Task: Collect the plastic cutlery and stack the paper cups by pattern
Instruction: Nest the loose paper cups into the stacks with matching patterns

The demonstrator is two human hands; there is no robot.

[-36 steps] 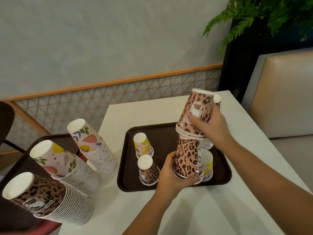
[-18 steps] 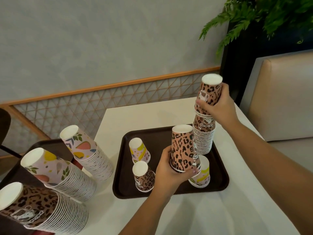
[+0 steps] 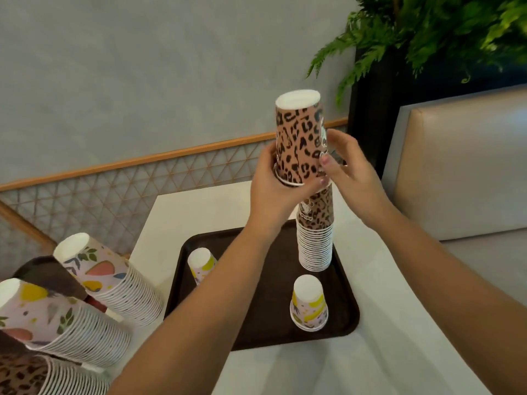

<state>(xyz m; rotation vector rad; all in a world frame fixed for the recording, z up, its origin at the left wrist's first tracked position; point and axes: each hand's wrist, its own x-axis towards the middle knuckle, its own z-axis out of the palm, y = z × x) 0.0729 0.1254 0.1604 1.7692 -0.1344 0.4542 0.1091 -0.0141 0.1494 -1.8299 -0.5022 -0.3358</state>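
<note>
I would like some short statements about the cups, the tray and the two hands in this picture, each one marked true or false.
1. The left hand grips a leopard cup above the tall leopard stack. True.
2. The leopard stack stands on the white table, off the tray. False: it stands on the dark tray.
3. The fruit-pattern cup near the tray's front stands upside down. True.
4. The right hand rests flat on the tray. False: it is raised beside the held cup.
</note>
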